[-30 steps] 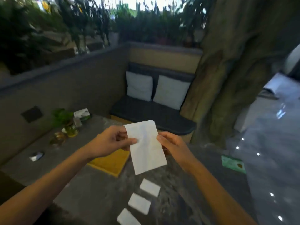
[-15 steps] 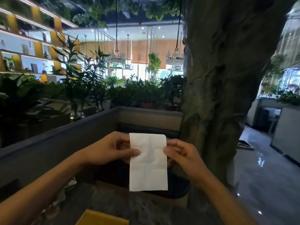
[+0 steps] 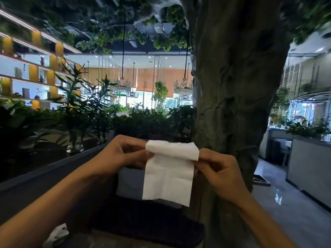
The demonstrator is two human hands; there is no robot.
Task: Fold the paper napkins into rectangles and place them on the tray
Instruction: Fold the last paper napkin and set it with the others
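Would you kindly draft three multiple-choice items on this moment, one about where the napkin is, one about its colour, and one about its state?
1. Where is the napkin?
A. held up in the air between both hands
B. lying flat on a tray
C. draped over a plant

2. What colour is the napkin?
A. yellow
B. white
C. green

3. What state is its top edge in?
A. torn off
B. flat and unfolded
C. turned over toward the viewer

Answers:
1 A, since the left hand and right hand pinch its upper corners, in front of the tree trunk.
2 B, as the paper is plain white.
3 C, as a band along the top curls forward over the sheet.
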